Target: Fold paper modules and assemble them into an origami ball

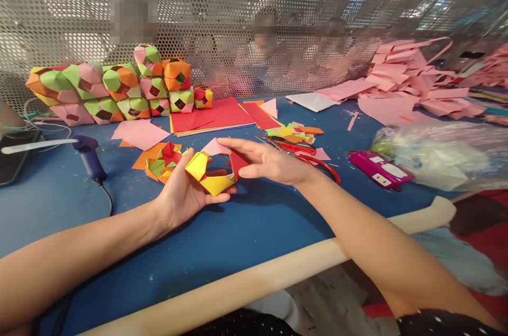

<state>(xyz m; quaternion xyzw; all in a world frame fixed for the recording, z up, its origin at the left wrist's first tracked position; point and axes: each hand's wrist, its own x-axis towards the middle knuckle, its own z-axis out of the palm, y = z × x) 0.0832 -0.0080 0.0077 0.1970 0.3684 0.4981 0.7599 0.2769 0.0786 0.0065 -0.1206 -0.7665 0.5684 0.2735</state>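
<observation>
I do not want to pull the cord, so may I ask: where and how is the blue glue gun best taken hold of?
Probably by the handle of the blue glue gun, coming from the right. The handle slants toward the near edge, while the white stick juts out left from the top and the dark cord leaves the lower end, so hold above the cord.

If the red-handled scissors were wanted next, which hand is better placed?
Likely the right hand, though it also holds the folded-paper ring: the scissors lie close by its wrist, while the left hand is farther away.
</observation>
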